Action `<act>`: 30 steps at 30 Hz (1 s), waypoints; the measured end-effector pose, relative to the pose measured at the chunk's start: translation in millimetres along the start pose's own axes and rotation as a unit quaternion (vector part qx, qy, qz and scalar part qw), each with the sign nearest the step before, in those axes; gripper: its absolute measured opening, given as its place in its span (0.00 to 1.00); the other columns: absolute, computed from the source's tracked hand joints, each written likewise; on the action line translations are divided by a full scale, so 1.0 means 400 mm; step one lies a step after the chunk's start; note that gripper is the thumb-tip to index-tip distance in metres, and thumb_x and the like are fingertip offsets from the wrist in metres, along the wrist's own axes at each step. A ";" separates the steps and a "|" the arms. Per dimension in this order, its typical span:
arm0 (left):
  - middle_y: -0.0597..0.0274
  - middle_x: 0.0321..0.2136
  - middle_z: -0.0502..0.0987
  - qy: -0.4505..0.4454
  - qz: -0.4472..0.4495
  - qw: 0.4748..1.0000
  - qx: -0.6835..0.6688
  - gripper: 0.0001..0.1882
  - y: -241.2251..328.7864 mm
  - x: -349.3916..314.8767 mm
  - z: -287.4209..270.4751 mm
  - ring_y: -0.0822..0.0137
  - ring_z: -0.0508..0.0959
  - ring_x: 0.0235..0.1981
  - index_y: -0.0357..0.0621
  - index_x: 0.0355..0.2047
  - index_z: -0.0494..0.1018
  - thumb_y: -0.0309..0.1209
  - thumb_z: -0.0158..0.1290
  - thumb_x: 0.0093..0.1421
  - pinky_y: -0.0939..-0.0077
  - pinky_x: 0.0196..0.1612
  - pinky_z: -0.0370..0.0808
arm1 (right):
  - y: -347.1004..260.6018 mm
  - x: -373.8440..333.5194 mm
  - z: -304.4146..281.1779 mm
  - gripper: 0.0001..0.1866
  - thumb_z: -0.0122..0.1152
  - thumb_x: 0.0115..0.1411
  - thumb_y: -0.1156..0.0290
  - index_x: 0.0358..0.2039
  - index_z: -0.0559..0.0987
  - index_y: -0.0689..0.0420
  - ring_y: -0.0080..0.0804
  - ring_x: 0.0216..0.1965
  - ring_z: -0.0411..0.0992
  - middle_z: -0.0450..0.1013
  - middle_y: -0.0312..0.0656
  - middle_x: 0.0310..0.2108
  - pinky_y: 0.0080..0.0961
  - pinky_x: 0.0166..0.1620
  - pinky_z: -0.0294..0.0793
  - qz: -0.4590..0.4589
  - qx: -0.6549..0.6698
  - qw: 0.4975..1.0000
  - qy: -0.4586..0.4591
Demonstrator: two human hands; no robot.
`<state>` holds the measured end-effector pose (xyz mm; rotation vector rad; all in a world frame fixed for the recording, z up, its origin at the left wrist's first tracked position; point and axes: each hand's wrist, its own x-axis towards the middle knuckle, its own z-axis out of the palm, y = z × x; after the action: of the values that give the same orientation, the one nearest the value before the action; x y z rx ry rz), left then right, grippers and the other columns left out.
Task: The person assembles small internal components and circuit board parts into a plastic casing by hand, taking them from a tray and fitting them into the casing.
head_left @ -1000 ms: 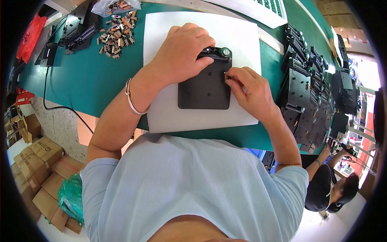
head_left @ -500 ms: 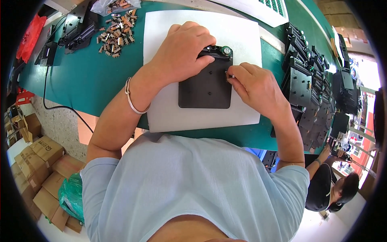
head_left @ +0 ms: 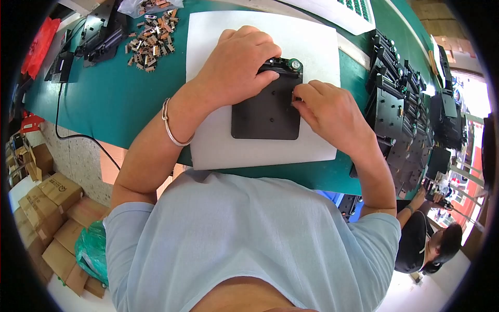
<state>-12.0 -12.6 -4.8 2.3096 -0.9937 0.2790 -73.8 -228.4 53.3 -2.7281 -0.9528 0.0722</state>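
A dark, flat plate [head_left: 265, 117] with rounded corners lies on a white foam sheet [head_left: 218, 153]. Along its far edge runs a black bar fitting, with a round green and silver part [head_left: 294, 64] at the right end. My left hand [head_left: 239, 65] is closed around the bar's left part, its thumb over the plate. At the plate's right edge, my right hand [head_left: 327, 109] pinches a small metal clip [head_left: 294, 99] between thumb and forefinger. Most of the clip is hidden by the fingers.
A heap of small coppery clips [head_left: 152, 44] lies at the far left by a plastic bag [head_left: 143, 8]. Several assembled dark plates [head_left: 390, 112] are stacked on the right. A white tray [head_left: 353, 15] stands behind; another person [head_left: 426, 242] sits at far right.
The clip has turned slightly in my right fingers and shows less than before. My left hand keeps its hold. The whole scene has shifted very slightly in view.
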 end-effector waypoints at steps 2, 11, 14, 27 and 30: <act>0.61 0.43 0.74 0.005 0.004 1.000 0.001 0.17 0.000 0.000 0.000 0.58 0.71 0.49 0.46 0.41 0.73 0.34 0.61 0.51 0.62 0.53 0.65 | 0.008 -0.008 0.008 0.08 0.63 0.53 0.74 0.29 0.72 0.58 0.42 0.30 0.74 0.70 0.42 0.25 0.35 0.32 0.74 -0.001 0.019 1.000 0.013; 0.61 0.43 0.74 0.000 0.001 1.000 -0.002 0.17 0.000 0.000 -0.001 0.58 0.71 0.49 0.46 0.41 0.74 0.33 0.61 0.51 0.62 0.53 0.65 | 0.038 -0.027 0.055 0.08 0.64 0.54 0.74 0.35 0.76 0.57 0.42 0.29 0.73 0.72 0.42 0.27 0.35 0.31 0.73 -0.014 0.094 0.991 0.093; 0.61 0.43 0.75 0.000 0.000 1.000 -0.002 0.17 -0.001 -0.001 -0.001 0.58 0.71 0.50 0.46 0.42 0.74 0.33 0.61 0.51 0.61 0.53 0.65 | 0.043 -0.032 0.066 0.08 0.64 0.54 0.74 0.35 0.77 0.57 0.42 0.29 0.73 0.73 0.42 0.29 0.34 0.32 0.74 -0.019 0.112 0.987 0.112; 0.60 0.44 0.74 -0.009 -0.008 1.000 -0.006 0.18 0.002 -0.001 -0.003 0.58 0.71 0.51 0.45 0.42 0.74 0.33 0.62 0.51 0.61 0.54 0.65 | 0.036 -0.036 0.059 0.09 0.66 0.54 0.73 0.37 0.79 0.55 0.40 0.30 0.75 0.75 0.41 0.31 0.30 0.32 0.76 0.047 0.160 0.981 0.098; 0.60 0.45 0.74 -0.010 -0.008 1.000 -0.004 0.18 0.002 -0.002 -0.004 0.58 0.70 0.51 0.45 0.43 0.74 0.33 0.62 0.51 0.61 0.54 0.65 | 0.030 -0.035 0.054 0.09 0.66 0.54 0.74 0.37 0.79 0.55 0.40 0.29 0.75 0.75 0.41 0.33 0.30 0.32 0.76 0.050 0.171 0.979 0.101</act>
<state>-13.0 -11.7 -3.6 2.3157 -0.9837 0.2459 -80.3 -241.5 29.1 -2.4085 -0.6766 -0.0219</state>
